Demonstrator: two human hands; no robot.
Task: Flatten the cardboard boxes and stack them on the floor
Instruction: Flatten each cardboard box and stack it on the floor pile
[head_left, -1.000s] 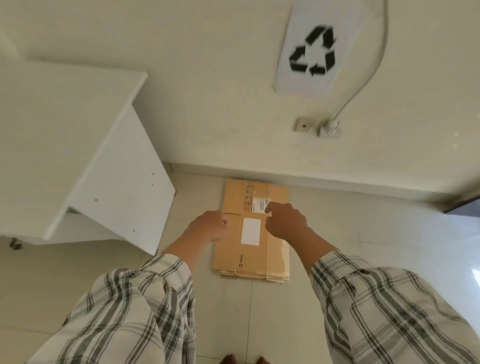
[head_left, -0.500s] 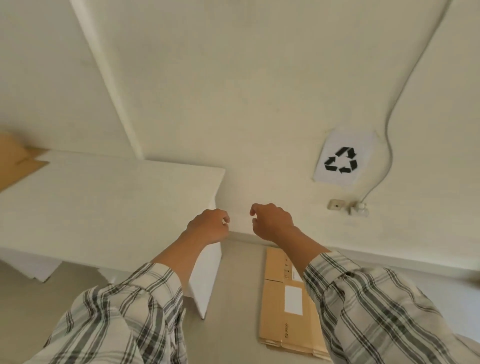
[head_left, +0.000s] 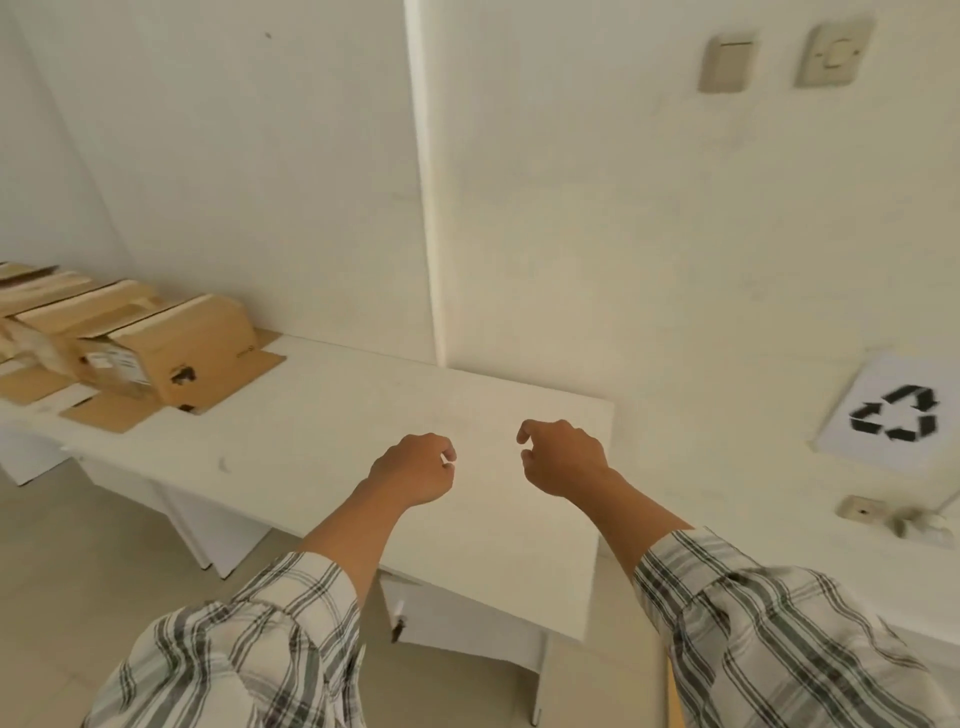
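Several unflattened cardboard boxes stand in a row at the far left of the white table (head_left: 332, 415); the nearest box (head_left: 171, 348) lies on its side with its flaps spread on the tabletop. My left hand (head_left: 413, 470) and my right hand (head_left: 563, 457) hover side by side above the table's right end, fingers loosely curled, holding nothing. Both are well to the right of the boxes. A thin sliver of brown cardboard (head_left: 671, 696) shows on the floor by my right sleeve; the stack of flattened boxes is otherwise hidden.
A sheet with a recycling symbol (head_left: 896, 418) hangs on the wall at right, above a wall socket with a plug (head_left: 893, 519). Two wall switches (head_left: 779, 60) sit high up. A wall corner (head_left: 423, 208) juts out behind the table. Tiled floor lies at lower left.
My view has swung up and left from the flattened stack on the floor to the table. Both hands let go of the stack and rose over the tabletop; the boxes at left came into sight.
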